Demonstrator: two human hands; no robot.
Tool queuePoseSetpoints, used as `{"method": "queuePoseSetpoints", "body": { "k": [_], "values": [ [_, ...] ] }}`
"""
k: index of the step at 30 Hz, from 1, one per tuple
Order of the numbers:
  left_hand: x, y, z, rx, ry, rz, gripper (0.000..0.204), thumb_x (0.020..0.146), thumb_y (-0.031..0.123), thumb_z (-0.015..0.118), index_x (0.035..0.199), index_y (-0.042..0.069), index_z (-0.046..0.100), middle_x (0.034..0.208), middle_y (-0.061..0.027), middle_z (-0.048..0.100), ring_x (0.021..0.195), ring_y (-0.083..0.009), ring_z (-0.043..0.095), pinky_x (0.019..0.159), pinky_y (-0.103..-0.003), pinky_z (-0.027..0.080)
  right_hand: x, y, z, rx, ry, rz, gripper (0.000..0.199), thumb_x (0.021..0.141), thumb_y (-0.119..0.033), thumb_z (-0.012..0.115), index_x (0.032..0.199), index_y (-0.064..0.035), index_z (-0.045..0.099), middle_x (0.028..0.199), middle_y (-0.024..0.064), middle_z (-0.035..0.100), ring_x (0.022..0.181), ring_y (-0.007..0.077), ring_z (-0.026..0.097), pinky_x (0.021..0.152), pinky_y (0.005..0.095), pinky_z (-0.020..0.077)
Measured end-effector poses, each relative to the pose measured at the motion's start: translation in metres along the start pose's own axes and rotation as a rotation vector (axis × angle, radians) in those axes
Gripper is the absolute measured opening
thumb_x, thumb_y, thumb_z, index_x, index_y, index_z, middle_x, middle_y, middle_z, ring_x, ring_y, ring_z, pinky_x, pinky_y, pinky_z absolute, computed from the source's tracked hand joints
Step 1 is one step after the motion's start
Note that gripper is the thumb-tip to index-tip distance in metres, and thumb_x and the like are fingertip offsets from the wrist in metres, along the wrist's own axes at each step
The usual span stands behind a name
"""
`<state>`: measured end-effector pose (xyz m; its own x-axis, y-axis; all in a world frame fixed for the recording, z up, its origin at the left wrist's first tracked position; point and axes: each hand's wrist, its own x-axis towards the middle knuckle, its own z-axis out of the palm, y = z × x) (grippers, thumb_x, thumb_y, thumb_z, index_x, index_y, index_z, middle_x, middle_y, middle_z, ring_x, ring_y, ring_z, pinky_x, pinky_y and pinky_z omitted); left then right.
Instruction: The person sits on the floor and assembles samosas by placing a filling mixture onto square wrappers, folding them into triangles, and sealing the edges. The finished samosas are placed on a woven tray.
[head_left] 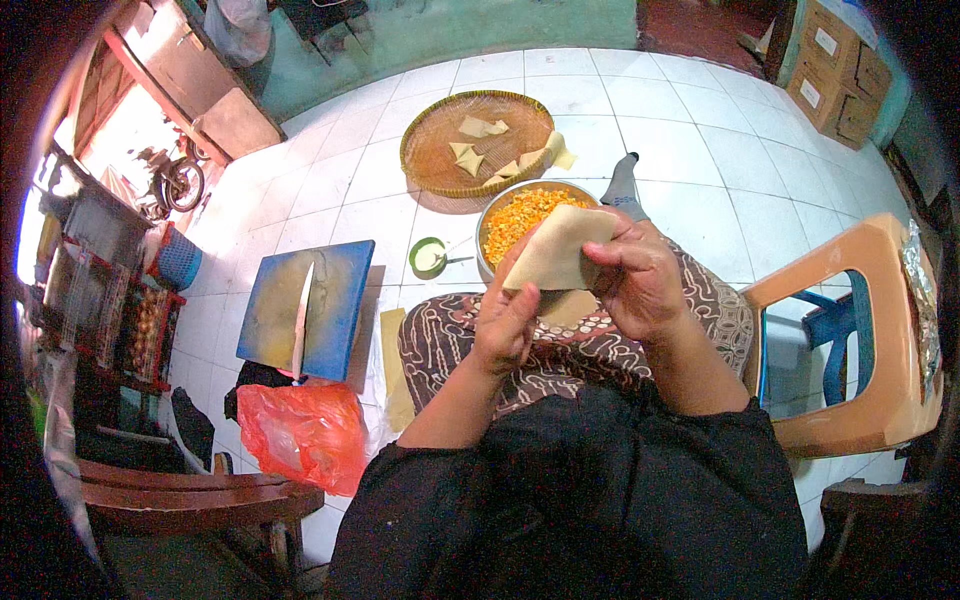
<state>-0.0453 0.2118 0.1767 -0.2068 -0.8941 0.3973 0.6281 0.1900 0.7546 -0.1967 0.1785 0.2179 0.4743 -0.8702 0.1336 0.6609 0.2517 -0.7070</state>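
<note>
Between my two hands, above my lap, is a flat pale pastry wrapper (pixel 556 250). My left hand (pixel 507 325) grips its lower left edge, thumb on top. On the other side my right hand (pixel 643 275) pinches the right edge between thumb and fingers. Just beyond stands a metal bowl (pixel 482 225) of orange-yellow chopped filling (pixel 520 215). Farther off, a round woven bamboo tray (pixel 430 165) bears several folded pastries (pixel 466 157). A small green bowl (pixel 428 257) with white paste and a spoon sits left of the filling.
At left lie a blue cutting board (pixel 345 300) with a long knife (pixel 301 325) on it and a red plastic bag (pixel 305 435). More wrapper sheets (pixel 395 370) lie beside my left knee. An orange plastic stool (pixel 880 340) stands at right; cardboard boxes (pixel 838 75) are stacked far right.
</note>
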Motion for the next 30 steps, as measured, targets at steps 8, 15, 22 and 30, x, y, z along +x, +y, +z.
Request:
{"method": "queuePoseSetpoints", "body": {
  "k": [8, 15, 22, 30],
  "values": [
    [0.003, -0.006, 0.000, -0.274, 0.086, -0.083, 0.052, 0.094, 0.034, 0.033, 0.134, 0.002, 0.025, 0.133, -0.0161, 0.035, 0.122, -0.0266, 0.037, 0.103, -0.041, 0.028, -0.003, 0.011, -0.009, -0.190, 0.081, -0.088, 0.028, 0.078, -0.004, 0.051, 0.106, 0.0010, 0.054, 0.099, 0.0088, 0.061, 0.089, 0.0173, 0.058, 0.081, 0.0293, 0.0451],
    [0.006, -0.008, 0.001, -0.486, 0.146, -0.280, 0.054, 0.094, 0.040, 0.025, 0.133, 0.002, 0.027, 0.131, -0.0179, 0.038, 0.119, -0.0291, 0.041, 0.101, -0.044, 0.031, -0.007, 0.015, -0.020, -1.240, 0.169, -0.618, 0.023, 0.067, -0.005, 0.053, 0.089, -0.0083, 0.061, 0.087, 0.0079, 0.061, 0.081, 0.0268, 0.056, 0.073, 0.0338, 0.0440],
    [0.009, -0.003, -0.011, -0.620, 0.071, -0.364, 0.059, 0.093, 0.043, 0.023, 0.132, -0.001, 0.028, 0.126, -0.0236, 0.042, 0.116, -0.0341, 0.043, 0.099, -0.044, 0.033, -0.014, 0.028, -0.021, -1.628, -0.137, -1.126, 0.017, 0.053, -0.016, 0.058, 0.070, -0.0147, 0.060, 0.078, -0.0014, 0.059, 0.079, 0.0244, 0.054, 0.064, 0.0358, 0.0416],
    [0.009, -0.001, -0.016, -0.588, 0.130, -0.402, 0.050, 0.094, 0.035, 0.028, 0.132, 0.003, 0.030, 0.131, -0.0252, 0.036, 0.117, -0.0364, 0.042, 0.100, -0.047, 0.032, -0.019, 0.041, -0.025, -1.807, -0.156, -1.134, 0.018, 0.053, -0.025, 0.061, 0.069, -0.0160, 0.059, 0.079, -0.0035, 0.057, 0.084, 0.0215, 0.053, 0.066, 0.0354, 0.0413]
  ]
}}
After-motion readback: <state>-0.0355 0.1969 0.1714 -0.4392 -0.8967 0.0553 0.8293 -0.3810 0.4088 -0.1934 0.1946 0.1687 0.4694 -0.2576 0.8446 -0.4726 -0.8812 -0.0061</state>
